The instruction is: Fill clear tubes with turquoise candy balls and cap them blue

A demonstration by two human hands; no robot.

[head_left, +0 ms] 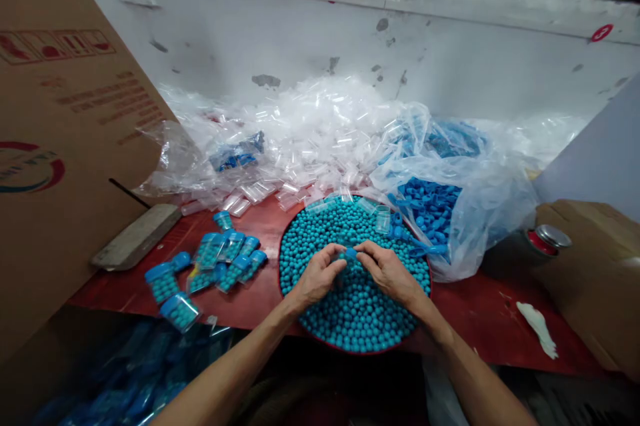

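Over a round tub (279,265) full of turquoise beads (357,316), my two hands meet at a small clear bottle with a blue cap (351,253). My left hand (319,274) pinches it from the left, thumb and fingers closed. From the other side, the fingers of my right hand (389,271) press at the cap. The bottle's lower part is hard to make out against the beads. Another clear bottle (383,219) and several blue caps (400,231) lie on the beads at the tub's far right edge.
Bead-filled bottles (233,256) lie left on the red table (270,219). Behind are heaped clear bottles (320,166) and a plastic bag of blue caps (430,206). Cardboard boxes (60,113) flank both sides. A grey block (137,237) and a lidded flask (553,237) also stand there.
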